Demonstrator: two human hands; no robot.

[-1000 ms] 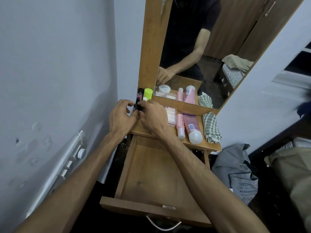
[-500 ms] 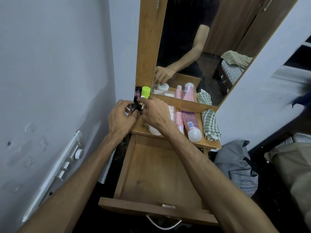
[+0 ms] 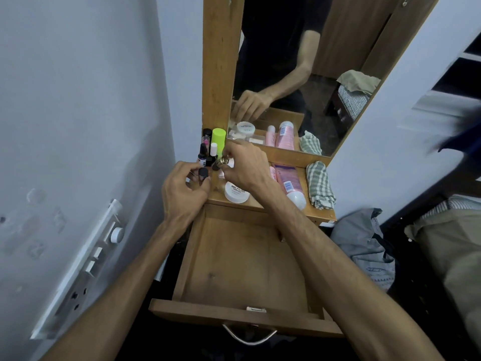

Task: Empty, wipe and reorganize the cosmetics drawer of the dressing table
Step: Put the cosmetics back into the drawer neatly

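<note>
The wooden drawer [image 3: 242,259] stands pulled out with nothing in it. On the dressing table top [image 3: 263,204] above it lie a white nail polish remover tub [image 3: 236,194], a pink tube [image 3: 289,183], a smaller pink tube [image 3: 272,173] and a folded checked cloth [image 3: 319,185]. Small bottles [image 3: 208,152] and a lime green container [image 3: 218,138] cluster at the back left corner. My left hand [image 3: 183,190] pinches a small dark-capped bottle [image 3: 203,173]. My right hand [image 3: 243,165] grips a small gold-collared item [image 3: 223,160] at its fingertips.
A mirror [image 3: 299,74] rises behind the table top. The grey wall with a switch panel [image 3: 86,267] runs close on the left. A grey bag [image 3: 364,246] and beige fabric [image 3: 453,256] lie on the floor to the right.
My hands have drawn apart, the left one pulling back with the dark-capped bottle. The white tub, hidden under my right hand before, is in view.
</note>
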